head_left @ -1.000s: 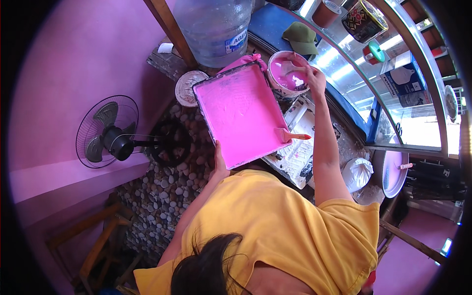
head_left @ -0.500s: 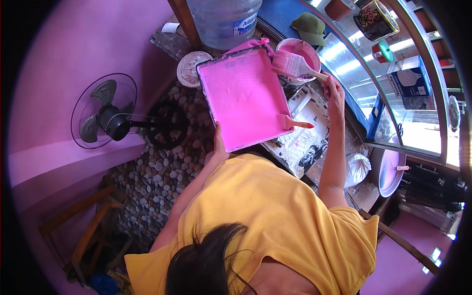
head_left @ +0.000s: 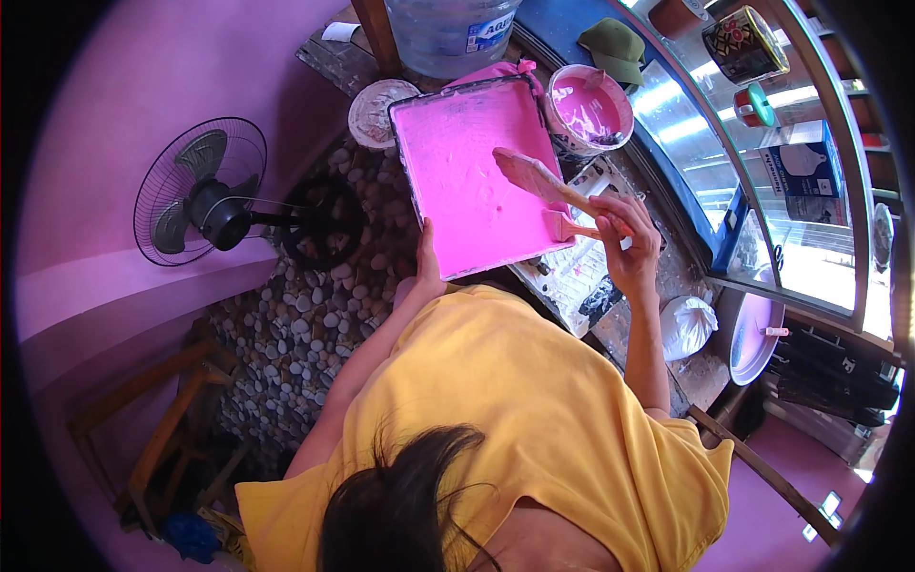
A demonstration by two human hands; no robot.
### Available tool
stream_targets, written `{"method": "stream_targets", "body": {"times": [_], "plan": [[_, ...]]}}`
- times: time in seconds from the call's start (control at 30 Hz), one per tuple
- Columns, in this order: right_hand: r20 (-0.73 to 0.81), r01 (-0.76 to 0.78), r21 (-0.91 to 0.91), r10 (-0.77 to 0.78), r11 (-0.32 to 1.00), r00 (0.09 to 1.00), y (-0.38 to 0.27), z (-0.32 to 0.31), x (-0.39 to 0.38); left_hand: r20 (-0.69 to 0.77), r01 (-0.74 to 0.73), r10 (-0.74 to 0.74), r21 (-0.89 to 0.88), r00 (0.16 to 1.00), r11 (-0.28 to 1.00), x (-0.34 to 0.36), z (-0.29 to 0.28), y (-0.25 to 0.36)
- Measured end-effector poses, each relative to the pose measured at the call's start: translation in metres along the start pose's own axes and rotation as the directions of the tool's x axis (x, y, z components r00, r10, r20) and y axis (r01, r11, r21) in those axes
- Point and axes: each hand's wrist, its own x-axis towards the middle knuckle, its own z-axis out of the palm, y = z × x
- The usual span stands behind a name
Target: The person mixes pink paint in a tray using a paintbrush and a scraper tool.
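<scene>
My right hand [head_left: 629, 238] is closed around the handle of a wide paintbrush [head_left: 536, 177], which now shows narrow side on. Its pink-coated bristles hang above the paint tray [head_left: 396, 143], a black-rimmed pan spread with pink paint. Along the tray's left edge, close to the near corner, my left hand [head_left: 429, 259] grips the rim, some of its fingers hidden beneath. A smaller paintbrush [head_left: 562, 227] rests at the tray's right edge, just left of my right hand. Beyond the tray's far right corner stands a bucket [head_left: 622, 133] of pink paint.
A paint-smeared white lid [head_left: 381, 112] and a large water jug [head_left: 448, 38] stand behind the tray. To the right are a paint-stained board [head_left: 579, 286], a white plastic bag [head_left: 688, 327] and a glass cabinet [head_left: 705, 114]. A fan [head_left: 219, 212] stands left over pebbles [head_left: 286, 353].
My right hand has brought the wide paintbrush from over the bucket, nearer and to the left, above the tray, turning it side on. My left hand keeps hold of the tray.
</scene>
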Motion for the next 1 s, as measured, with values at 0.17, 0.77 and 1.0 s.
{"method": "stream_targets", "body": {"times": [0.17, 0.77, 1.0], "plan": [[-0.071, 0.008, 0.032, -0.006, 0.999, 0.997, 0.004, 0.005, -0.006, -0.002, -0.009, 0.009, 0.017, 1.000, 1.000, 0.004, -0.002, -0.003], [-0.112, 0.001, 0.062, 0.006, 0.998, 0.994, 0.010, 0.008, 0.001, -0.004, -0.022, 0.022, -0.009, 1.000, 1.000, 0.011, -0.009, -0.010], [-0.128, 0.023, 0.060, -0.015, 0.998, 0.992, 0.015, 0.007, 0.002, 0.001, -0.025, 0.025, -0.029, 1.000, 0.999, 0.006, -0.003, -0.006]]}}
